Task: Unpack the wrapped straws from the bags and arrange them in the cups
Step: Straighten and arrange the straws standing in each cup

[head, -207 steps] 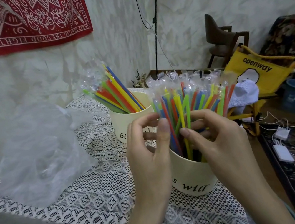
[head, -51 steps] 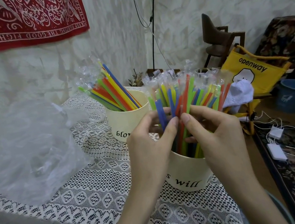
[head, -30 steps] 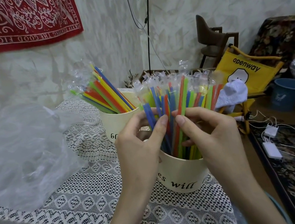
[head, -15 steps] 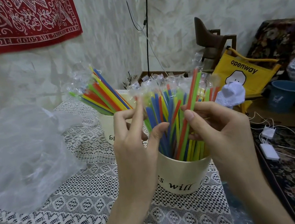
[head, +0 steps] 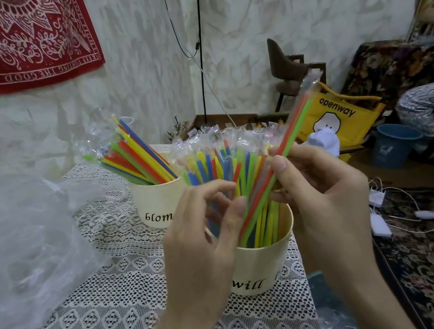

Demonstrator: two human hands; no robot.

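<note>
Wrapped straws (head: 228, 168) are standing packed in the near cup (head: 264, 265), the cream one with "will" printed on it, sitting on the lace tablecloth (head: 118, 304) right in front of the person. The right hand (head: 322, 198) is pinching a red straw and a green straw (head: 289, 138) between thumb and fingers, and that pair is sticking out at a slant, leaning up and to the right well above the rest of the bunch, with the clear wrapper ends (head: 310, 78) poking out on top. Their lower ends are reaching down into the near cup. The left hand (head: 208, 240) is sitting against the left side of the bunch with its fingers curled in among the straws; the thumb is lying next to the slanted pair, but I honestly can't tell if it's actually gripping any one straw or just touching them. Behind and to the left, a second cream cup (head: 156, 206) reading "blom" is holding another bunch of straws (head: 134, 160), all leaning to the left. A big crumpled clear plastic bag (head: 23, 248) is lying on the table to the left of both cups. On the wall a red patterned cloth (head: 11, 40) is hanging, and off to the right on the floor there's a yellow "openway" bag (head: 337, 118) and a blue bucket (head: 396, 145).
</note>
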